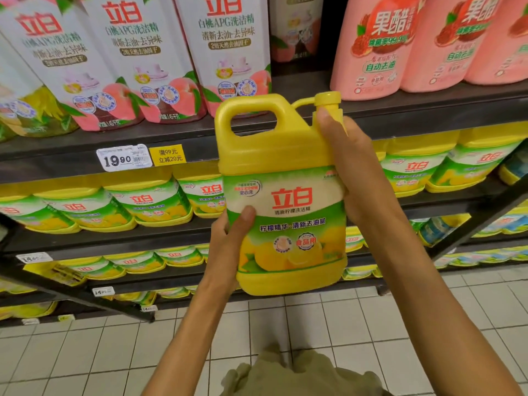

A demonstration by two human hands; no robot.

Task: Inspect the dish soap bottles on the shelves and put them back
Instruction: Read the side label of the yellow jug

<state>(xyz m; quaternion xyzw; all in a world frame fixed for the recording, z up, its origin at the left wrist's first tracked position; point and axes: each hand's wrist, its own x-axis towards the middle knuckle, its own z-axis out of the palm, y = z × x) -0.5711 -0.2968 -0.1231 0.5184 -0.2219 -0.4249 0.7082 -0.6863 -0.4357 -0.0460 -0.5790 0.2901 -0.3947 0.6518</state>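
**Yellow jug held up for label check, both hands on it**

Nearest the camera: the left hand point(228, 238) grips the lower left side of the yellow jug point(283, 195), thumb pressed on the label, fingers hidden behind. The right hand point(354, 164) wraps the jug's upper right shoulder, thumb up against the cap point(328, 102). The jug is upright, label facing the camera, held in the air in front of the shelves.

Handling, as judged: a full jug of this build is likely heavy; walls stiff but smooth plastic, so possibly slippery. The moulded handle point(251, 110) at the jug's top left is free and looks the safest hold; a hand under the base would carry the weight.

Behind the jug: matching yellow jugs point(148, 204) on the shelf point(100, 241). Above and behind it: white peach bottles point(137, 58), pink bottles point(371, 52), a price tag point(123, 157).
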